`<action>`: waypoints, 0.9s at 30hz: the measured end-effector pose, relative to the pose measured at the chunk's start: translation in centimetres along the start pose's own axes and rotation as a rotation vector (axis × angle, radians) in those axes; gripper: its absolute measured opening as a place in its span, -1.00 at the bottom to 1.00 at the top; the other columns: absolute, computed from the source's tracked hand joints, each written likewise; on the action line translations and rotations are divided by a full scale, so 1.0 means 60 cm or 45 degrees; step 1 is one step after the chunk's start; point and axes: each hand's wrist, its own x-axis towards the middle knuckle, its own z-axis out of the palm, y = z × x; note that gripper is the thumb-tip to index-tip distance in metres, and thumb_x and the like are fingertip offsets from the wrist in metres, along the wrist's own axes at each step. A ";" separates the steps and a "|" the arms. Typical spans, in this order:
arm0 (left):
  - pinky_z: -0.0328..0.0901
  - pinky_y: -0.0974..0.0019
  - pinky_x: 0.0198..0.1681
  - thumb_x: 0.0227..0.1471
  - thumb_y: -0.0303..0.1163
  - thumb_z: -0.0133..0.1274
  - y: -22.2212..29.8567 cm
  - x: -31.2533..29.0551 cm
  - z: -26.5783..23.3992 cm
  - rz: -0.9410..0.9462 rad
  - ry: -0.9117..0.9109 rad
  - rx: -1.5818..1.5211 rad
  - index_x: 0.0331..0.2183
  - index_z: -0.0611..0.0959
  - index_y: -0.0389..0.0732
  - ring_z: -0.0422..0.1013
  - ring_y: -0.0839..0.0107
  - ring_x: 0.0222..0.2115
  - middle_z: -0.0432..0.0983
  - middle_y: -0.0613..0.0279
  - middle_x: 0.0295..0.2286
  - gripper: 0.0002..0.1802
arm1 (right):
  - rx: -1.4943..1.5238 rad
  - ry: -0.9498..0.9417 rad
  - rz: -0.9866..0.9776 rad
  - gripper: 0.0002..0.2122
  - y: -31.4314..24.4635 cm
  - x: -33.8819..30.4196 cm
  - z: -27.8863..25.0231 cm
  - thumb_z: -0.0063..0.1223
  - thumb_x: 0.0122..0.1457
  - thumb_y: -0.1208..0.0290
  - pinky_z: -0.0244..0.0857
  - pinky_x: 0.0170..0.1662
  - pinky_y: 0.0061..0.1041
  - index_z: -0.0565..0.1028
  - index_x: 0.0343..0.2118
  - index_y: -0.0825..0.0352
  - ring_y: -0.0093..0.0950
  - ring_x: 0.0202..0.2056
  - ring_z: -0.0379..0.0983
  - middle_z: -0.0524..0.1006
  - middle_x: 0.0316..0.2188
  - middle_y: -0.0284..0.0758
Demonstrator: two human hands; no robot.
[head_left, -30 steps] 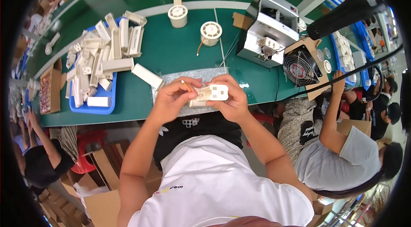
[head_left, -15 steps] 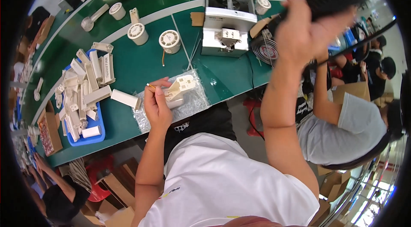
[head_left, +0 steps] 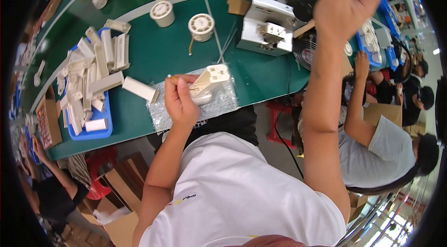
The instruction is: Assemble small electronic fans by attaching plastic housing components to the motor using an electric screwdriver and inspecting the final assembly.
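Observation:
My left hand (head_left: 180, 100) is closed around a cream plastic housing (head_left: 216, 75) with a flat, holed end plate and a thin wire at the fingers. It is held just above a sheet of bubble wrap (head_left: 163, 117) at the bench's near edge. Raised at the upper right, my right hand (head_left: 342, 9) grips a black cylindrical tool (head_left: 309, 5), whose exact kind I cannot make out. Below and left of that hand stands a silver metal machine (head_left: 251, 37). A loose white rectangular cover (head_left: 140, 90) lies just left of my left hand.
At the left, a blue tray (head_left: 110, 116) is heaped with cream plastic parts, beside a cardboard box (head_left: 49, 123). White round fan units (head_left: 201, 27) stand on the green bench (head_left: 260, 77). A wire-guarded fan (head_left: 305, 51) is beside the machine. A co-worker (head_left: 382, 154) sits at the right.
The view has shifted, so the bench items sit differently in the picture. My right hand remains raised with the black tool, near the machine. My left hand still holds the housing over the bubble wrap.

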 end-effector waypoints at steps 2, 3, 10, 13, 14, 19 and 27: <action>0.30 0.36 -0.25 0.32 -0.40 -0.25 -0.010 0.002 0.006 0.045 0.006 0.058 -0.39 0.38 -0.26 0.43 0.41 -0.41 0.55 0.06 -0.41 -0.77 | 0.043 0.099 0.256 -0.72 -0.024 -0.022 -0.013 -0.13 0.34 0.17 0.31 -0.56 -0.36 0.30 -0.16 0.34 -0.39 -0.63 0.38 0.48 -0.47 -0.21; 0.31 0.35 -0.28 0.32 -0.41 -0.26 -0.009 0.001 0.006 0.058 0.001 0.090 -0.39 0.38 -0.27 0.45 0.39 -0.43 0.56 0.05 -0.42 -0.78 | 0.358 -0.101 0.534 -0.63 -0.026 -0.020 -0.041 -0.21 0.31 0.04 0.24 -0.51 -0.37 0.30 -0.13 0.32 -0.43 -0.59 0.32 0.47 -0.42 -0.21; 0.36 0.35 -0.43 0.31 -0.43 -0.27 -0.006 0.005 0.003 0.119 -0.031 0.104 -0.34 0.36 -0.29 0.48 0.33 -0.55 0.58 0.06 -0.45 -0.82 | 1.174 -0.545 0.581 -0.35 -0.067 -0.071 0.004 -0.11 0.11 -0.23 0.19 -0.45 -0.43 0.33 -0.08 0.38 -0.43 -0.50 0.32 0.43 -0.27 -0.19; 0.35 0.35 -0.44 0.31 -0.44 -0.27 0.001 0.007 0.002 0.206 -0.016 0.126 -0.34 0.36 -0.29 0.48 0.34 -0.55 0.58 0.07 -0.45 -0.82 | 1.217 -0.566 0.560 -0.31 -0.060 -0.080 0.021 -0.11 0.09 -0.28 0.22 -0.45 -0.41 0.34 -0.08 0.40 -0.41 -0.50 0.34 0.43 -0.28 -0.19; 0.35 0.35 -0.44 0.31 -0.45 -0.27 -0.003 0.005 0.002 0.153 -0.019 0.087 -0.35 0.37 -0.29 0.48 0.33 -0.55 0.57 0.09 -0.46 -0.82 | 1.229 -0.572 0.550 -0.29 -0.058 -0.082 0.026 -0.11 0.08 -0.30 0.23 -0.45 -0.41 0.34 -0.08 0.40 -0.41 -0.49 0.34 0.43 -0.29 -0.19; 0.34 0.34 -0.45 0.29 -0.47 -0.25 0.001 0.007 -0.001 0.147 -0.018 0.087 -0.35 0.37 -0.29 0.47 0.32 -0.55 0.56 0.09 -0.47 -0.84 | 1.279 -0.597 0.510 -0.22 -0.044 -0.098 0.044 -0.11 0.05 -0.38 0.27 -0.45 -0.37 0.35 -0.08 0.42 -0.38 -0.49 0.37 0.44 -0.31 -0.19; 0.33 0.33 -0.45 0.27 -0.49 -0.22 -0.009 0.007 0.008 0.198 -0.041 0.008 -0.38 0.35 -0.30 0.46 0.30 -0.55 0.56 0.06 -0.47 -0.85 | 1.325 -0.610 0.380 -0.11 -0.044 -0.112 0.050 -0.10 -0.01 -0.50 0.35 -0.45 -0.32 0.37 -0.08 0.46 -0.34 -0.47 0.41 0.45 -0.34 -0.19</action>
